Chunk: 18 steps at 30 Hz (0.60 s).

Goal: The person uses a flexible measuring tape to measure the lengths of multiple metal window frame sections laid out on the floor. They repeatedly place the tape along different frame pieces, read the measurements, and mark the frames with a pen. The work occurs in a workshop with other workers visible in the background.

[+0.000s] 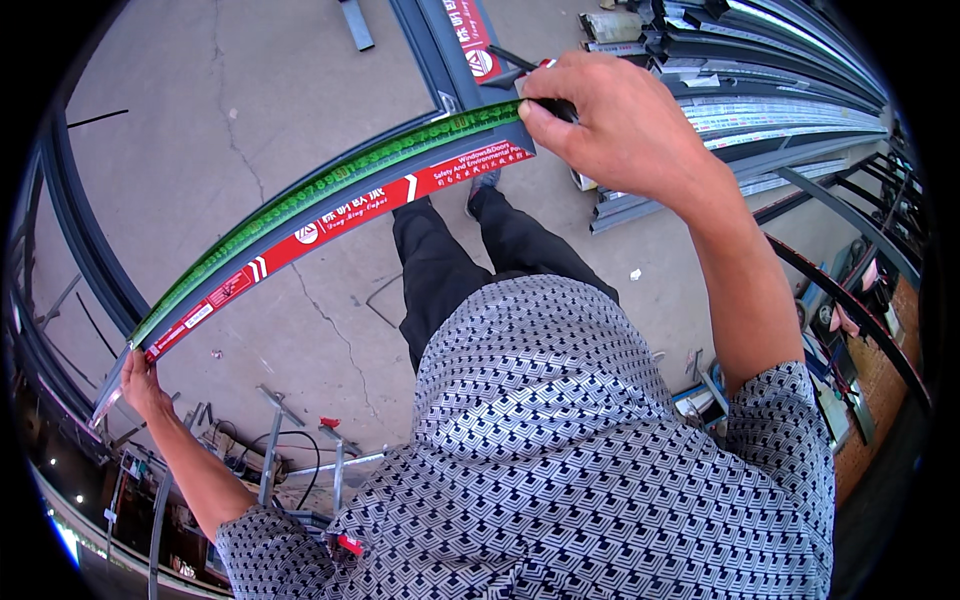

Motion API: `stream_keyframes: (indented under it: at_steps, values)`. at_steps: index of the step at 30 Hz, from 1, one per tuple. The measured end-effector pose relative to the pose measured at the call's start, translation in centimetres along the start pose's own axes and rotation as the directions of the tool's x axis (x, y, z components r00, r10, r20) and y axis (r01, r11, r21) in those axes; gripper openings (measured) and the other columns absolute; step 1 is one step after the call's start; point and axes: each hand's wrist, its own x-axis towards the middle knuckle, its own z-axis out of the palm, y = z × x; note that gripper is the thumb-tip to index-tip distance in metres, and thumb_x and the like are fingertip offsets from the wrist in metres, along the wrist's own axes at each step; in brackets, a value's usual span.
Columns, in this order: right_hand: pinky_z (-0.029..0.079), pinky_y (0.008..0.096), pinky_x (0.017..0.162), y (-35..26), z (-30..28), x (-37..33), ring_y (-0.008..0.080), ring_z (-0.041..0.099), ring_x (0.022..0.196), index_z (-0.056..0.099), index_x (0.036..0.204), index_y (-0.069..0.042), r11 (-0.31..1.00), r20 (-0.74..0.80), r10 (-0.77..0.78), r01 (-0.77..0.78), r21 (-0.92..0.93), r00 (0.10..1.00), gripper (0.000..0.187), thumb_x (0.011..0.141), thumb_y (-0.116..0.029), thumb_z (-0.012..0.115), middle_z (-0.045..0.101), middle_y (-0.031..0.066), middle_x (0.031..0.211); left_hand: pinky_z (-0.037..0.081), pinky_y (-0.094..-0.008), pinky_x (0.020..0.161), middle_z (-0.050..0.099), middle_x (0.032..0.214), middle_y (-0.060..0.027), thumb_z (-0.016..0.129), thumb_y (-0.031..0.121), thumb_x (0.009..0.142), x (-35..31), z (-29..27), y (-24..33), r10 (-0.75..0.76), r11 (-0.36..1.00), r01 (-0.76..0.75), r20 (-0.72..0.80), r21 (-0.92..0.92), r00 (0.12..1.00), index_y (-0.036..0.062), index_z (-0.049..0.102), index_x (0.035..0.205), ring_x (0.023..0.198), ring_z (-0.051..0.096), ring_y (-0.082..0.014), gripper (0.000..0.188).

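Observation:
A green tape measure blade (340, 178) runs along a dark grey window-frame profile (365, 190) that carries a red and white printed film (340, 215). My left hand (146, 388) is closed at the far left end, where blade and profile meet, its fingertips pinching there. At the other end my right hand (625, 125) is closed, its thumb on the blade near the profile's right end. A slim black pen-like stick (512, 60) juts out from its fingers. Something black also shows under those fingers; the palm hides most of it.
Stacked metal profiles (760, 95) lie at the upper right. Long dark profiles (95, 230) stand at the left, and another dark frame piece (425, 50) reaches in from the top. Metal stands and cables (290, 455) are at lower left. A cluttered bench (850, 330) is at right.

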Motion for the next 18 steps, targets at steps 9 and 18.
stream_keyframes:
  at_steps: [9,18]
  values:
    - [0.053,0.0453,0.083,0.1,-0.3,0.3,0.0369,0.067,0.093,0.075,0.105,0.000,0.999,0.026,-0.015,0.014,0.046,1.000,0.024,0.094,-0.021,0.069,0.071,0.0166,0.097,0.057,-0.0306,0.088,0.074,0.106,-0.0080,0.077,0.013,0.098,-1.3,-0.1,-0.7,0.046,0.999,-0.044,0.068,-0.026,0.997,-0.0009,0.073,0.119,0.092,0.068,-0.0162,0.025]
    - [0.051,0.0428,0.083,0.7,-0.6,0.0,0.0389,0.065,0.092,0.072,0.105,0.004,0.986,0.059,-0.006,-0.004,0.165,0.998,0.021,0.094,-0.014,0.069,0.067,0.0195,0.096,0.058,-0.0279,0.077,0.075,0.098,-0.0047,0.081,0.013,0.093,-5.2,4.1,1.8,0.081,0.993,-0.078,-0.036,0.086,0.996,0.0003,0.075,0.116,0.083,0.070,-0.0138,0.027]
